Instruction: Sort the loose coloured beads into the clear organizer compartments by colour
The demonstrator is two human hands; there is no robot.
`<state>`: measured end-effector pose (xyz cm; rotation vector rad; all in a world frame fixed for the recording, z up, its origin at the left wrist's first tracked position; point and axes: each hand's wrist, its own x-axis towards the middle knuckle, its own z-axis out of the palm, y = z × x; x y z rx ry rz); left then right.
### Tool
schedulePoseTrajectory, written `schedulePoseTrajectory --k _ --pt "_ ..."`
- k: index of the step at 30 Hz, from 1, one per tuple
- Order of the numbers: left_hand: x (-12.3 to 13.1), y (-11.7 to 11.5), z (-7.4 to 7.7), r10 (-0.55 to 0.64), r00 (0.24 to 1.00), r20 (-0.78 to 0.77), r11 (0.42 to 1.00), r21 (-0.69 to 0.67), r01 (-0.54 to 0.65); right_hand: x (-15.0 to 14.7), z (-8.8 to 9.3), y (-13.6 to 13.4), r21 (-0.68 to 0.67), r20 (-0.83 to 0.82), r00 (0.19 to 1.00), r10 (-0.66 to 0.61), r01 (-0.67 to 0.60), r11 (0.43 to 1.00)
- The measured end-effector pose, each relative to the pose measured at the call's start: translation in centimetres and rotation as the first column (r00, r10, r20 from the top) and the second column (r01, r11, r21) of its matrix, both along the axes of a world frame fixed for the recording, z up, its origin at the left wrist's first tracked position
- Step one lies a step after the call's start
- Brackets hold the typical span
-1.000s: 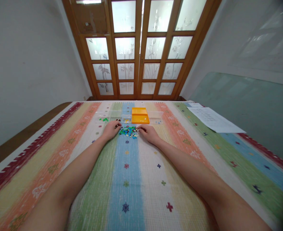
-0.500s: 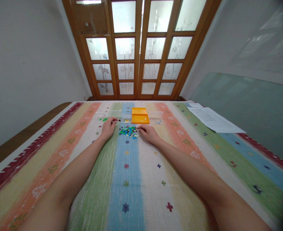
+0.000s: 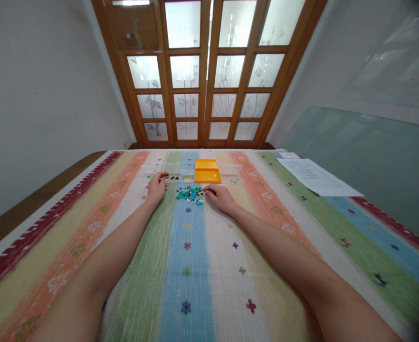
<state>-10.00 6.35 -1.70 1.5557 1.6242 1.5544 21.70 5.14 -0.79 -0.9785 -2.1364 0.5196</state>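
Note:
A heap of small coloured pieces, mostly green and blue, lies on the striped cloth far in front of me. My right hand rests at the heap's right edge, its fingers curled and pinched among the pieces. My left hand reaches over the left end of a row of clear plastic compartments, fingers bent together above the one with green pieces. What either hand pinches is too small to see.
An orange tray sits in the middle of the clear compartment row, with more clear compartments to its right. A printed paper sheet lies at the far right. Wooden glass-paned doors stand beyond the table.
My left hand has moved from the heap's left edge away and leftward to the clear compartment with green pieces. My right hand has stayed at the heap.

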Motion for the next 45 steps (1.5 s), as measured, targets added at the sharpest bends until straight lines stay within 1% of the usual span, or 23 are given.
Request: schedulePoseTrajectory --k 7,16,23,26,28,30,32,33,35,37,40,45 --pt "-0.2 0.0 -0.1 -0.007 1.0 0.0 1.0 -0.007 0.007 0.0 -0.1 0.0 0.013 0.002 1.0 0.003 -0.003 1.0" --pt "0.0 -0.2 0.1 0.019 1.0 -0.016 0.998 -0.051 -0.019 0.0 -0.2 0.1 0.011 0.005 1.0 0.001 -0.001 1.0" --pt "-0.1 0.0 -0.1 0.01 1.0 -0.02 0.999 -0.033 -0.011 0.0 -0.3 0.2 0.016 0.01 1.0 0.001 -0.001 1.0" --pt "-0.1 0.0 0.0 0.014 1.0 -0.015 0.999 -0.046 -0.014 0.0 -0.2 0.1 0.019 0.008 1.0 0.001 -0.001 1.0" --pt "-0.1 0.0 0.0 0.021 0.998 -0.054 0.998 -0.051 -0.024 0.0 -0.2 0.1 0.017 0.007 1.0 -0.002 0.001 1.0" --pt "0.0 -0.2 0.1 0.027 0.989 -0.144 0.999 -0.036 -0.033 0.0 -0.2 0.0 0.016 0.01 1.0 -0.005 0.005 1.0" --pt "0.1 -0.5 0.1 0.004 0.962 -0.275 1.0 -0.008 -0.007 0.0 -0.2 0.1 0.018 0.015 1.0 -0.009 0.008 1.0" --pt "0.2 -0.6 0.2 -0.022 0.937 -0.349 1.0 0.002 0.024 0.0 -0.2 0.1 0.02 0.017 1.0 -0.01 0.01 1.0" --pt "0.5 -1.0 0.3 -0.095 0.866 -0.491 0.994 -0.002 0.108 0.0 -0.2 0.1 0.022 0.016 1.0 -0.012 0.012 1.0" --pt "0.9 -1.4 0.5 -0.157 0.79 -0.593 0.985 -0.035 0.17 0.0 -0.2 0.1 0.021 0.013 1.0 -0.012 0.012 1.0" --pt "1.3 -1.6 0.8 -0.222 0.717 -0.661 0.972 -0.091 0.218 -0.1 -0.1 0.0 0.018 0.012 1.0 -0.012 0.012 1.0" --pt "1.4 -1.7 0.9 -0.288 0.667 -0.688 0.951 -0.126 0.281 -0.1 0.0 -0.1 0.018 0.005 1.0 -0.012 0.012 1.0"
